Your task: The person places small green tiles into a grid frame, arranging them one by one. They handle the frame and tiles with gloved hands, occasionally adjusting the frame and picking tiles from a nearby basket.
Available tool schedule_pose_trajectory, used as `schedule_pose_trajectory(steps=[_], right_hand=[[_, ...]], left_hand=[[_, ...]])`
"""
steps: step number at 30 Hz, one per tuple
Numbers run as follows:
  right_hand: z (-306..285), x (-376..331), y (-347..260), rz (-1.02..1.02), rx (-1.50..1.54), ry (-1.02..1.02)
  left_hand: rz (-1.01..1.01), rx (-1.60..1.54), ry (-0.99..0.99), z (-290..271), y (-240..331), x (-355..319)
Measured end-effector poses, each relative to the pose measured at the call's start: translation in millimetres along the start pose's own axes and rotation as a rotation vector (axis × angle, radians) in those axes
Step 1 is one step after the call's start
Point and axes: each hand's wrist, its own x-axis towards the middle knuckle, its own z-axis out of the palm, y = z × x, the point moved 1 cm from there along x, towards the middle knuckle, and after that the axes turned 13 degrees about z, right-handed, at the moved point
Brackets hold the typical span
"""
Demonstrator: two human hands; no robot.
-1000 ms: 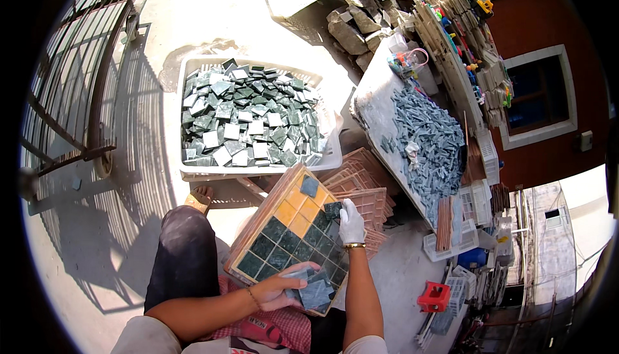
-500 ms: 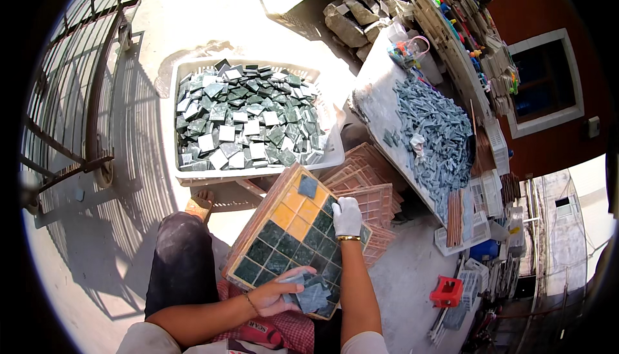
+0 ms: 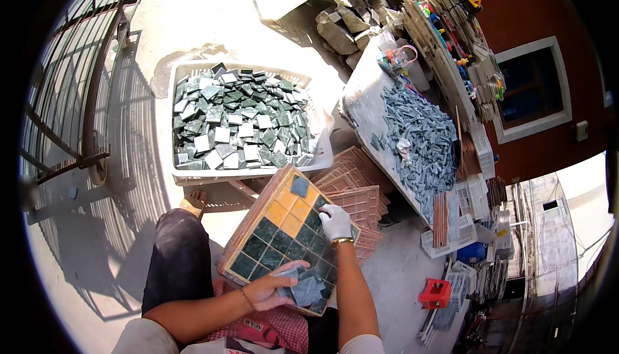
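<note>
A square tile mould [image 3: 240, 240] with a wooden rim and a grid of cells rests tilted on my lap. Dark green stone tiles [image 3: 255, 247] fill many cells, while a patch near the far corner shows bare yellow cells [image 3: 291, 216]. One loose grey-green tile [image 3: 299, 186] lies over that patch. In my bare left hand [image 3: 263, 291] is a bunch of grey-green stone tiles [image 3: 309, 289], held above the near part of the mould. My right hand [image 3: 336, 222], in a white glove, is closed at the mould's right edge; its curled fingertips touch beside a dark tile, and their contents are hidden.
Ahead stands a white plastic crate [image 3: 255, 172] heaped with green tiles. Stacked reddish grid moulds [image 3: 353, 202] lean right of my lap. Farther right, a board [image 3: 361, 106] carries narrow grey strips [image 3: 419, 141]. A metal rack [image 3: 84, 96] stands left, a red crate [image 3: 435, 293] right.
My right hand's fingers have shifted slightly left over the dark tile at the mould's edge. My left hand still holds its tiles. The whole view has swung a little.
</note>
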Motion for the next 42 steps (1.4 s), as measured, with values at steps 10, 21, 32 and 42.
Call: schedule_pose_trajectory(steps=[10, 21, 32, 42], right_hand=[[0.7, 33.5, -81.9, -0.148, -0.109, -0.098], [-7.5, 55.5, -45.4, -0.176, 0.103, 0.076], [8.7, 57.2, -19.4, -0.143, -0.030, -0.005], [20.0, 37.6, -32.0, -0.050, -0.058, 0.042]], left_hand=[[0.081, -0.064, -0.004, 4.6, 20.8, -7.3], [0.100, -0.089, 0.000, 2.5, 29.4, -6.2], [0.090, -0.062, 0.032, -4.6, 22.9, -0.5], [0.062, -0.017, 0.063, 2.7, 24.2, -1.7]])
